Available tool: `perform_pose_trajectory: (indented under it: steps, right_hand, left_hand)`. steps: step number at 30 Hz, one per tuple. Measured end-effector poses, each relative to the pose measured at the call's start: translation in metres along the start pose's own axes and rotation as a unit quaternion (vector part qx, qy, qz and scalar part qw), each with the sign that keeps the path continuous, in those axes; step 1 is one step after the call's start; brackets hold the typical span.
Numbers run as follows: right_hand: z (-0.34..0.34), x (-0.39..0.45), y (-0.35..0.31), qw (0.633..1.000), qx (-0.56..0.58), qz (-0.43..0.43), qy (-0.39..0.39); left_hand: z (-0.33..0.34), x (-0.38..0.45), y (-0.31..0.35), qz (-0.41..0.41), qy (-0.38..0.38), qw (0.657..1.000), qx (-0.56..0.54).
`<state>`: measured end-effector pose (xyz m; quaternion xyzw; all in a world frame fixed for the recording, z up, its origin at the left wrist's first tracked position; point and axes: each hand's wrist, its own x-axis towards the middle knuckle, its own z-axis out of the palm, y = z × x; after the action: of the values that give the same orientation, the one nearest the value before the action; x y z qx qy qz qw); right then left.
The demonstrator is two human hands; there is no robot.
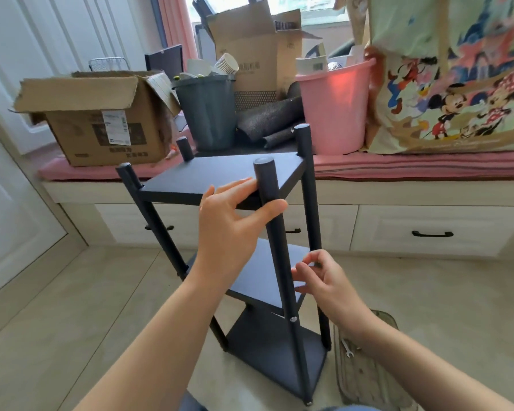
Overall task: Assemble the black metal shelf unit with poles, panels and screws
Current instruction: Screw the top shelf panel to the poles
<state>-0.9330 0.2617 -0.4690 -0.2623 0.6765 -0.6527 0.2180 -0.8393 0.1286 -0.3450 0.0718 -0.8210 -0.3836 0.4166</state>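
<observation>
The black metal shelf unit (220, 173) stands upright on the floor with three panels between its poles. My left hand (232, 221) grips the near pole (275, 232) just under the top panel, thumb on one side and fingers on the other. My right hand (318, 280) is at the middle panel (258, 274), fingers pinched against the right rear pole (309, 203) where it meets the panel; whatever it pinches is too small to tell. A silver screw head (293, 319) shows on the near pole lower down.
A small wrench (347, 348) lies on a mat (365, 366) right of the shelf. Behind runs a window bench with a cardboard box (101, 120), grey bin (208, 111), pink bucket (336, 108) and printed bag (451, 78). Drawers (428, 229) sit below.
</observation>
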Motion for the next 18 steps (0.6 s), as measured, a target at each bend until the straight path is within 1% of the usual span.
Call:
perform_pose_trajectory:
  steps: [3,5,9,11,18]
  right_hand:
    - [0.025,0.009,-0.01,0.998,0.013,0.022,-0.059]
    - [0.039,0.017,-0.016,0.995,0.017,0.035,-0.087]
    - [0.069,0.038,-0.028,0.995,0.011,0.032,-0.097]
    - [0.086,0.05,-0.034,0.994,0.015,0.03,-0.102]
    - [0.154,0.085,-0.047,0.994,-0.021,-0.017,-0.105]
  left_hand:
    - [-0.018,0.007,-0.008,-0.016,0.028,0.999,-0.033]
    - [-0.033,0.014,-0.018,-0.046,0.047,0.995,-0.069]
    - [-0.065,0.027,-0.043,-0.102,0.1,0.984,-0.107]
    - [-0.082,0.031,-0.056,-0.123,0.127,0.978,-0.11]
    - [-0.14,0.041,-0.104,-0.177,0.213,0.954,-0.117]
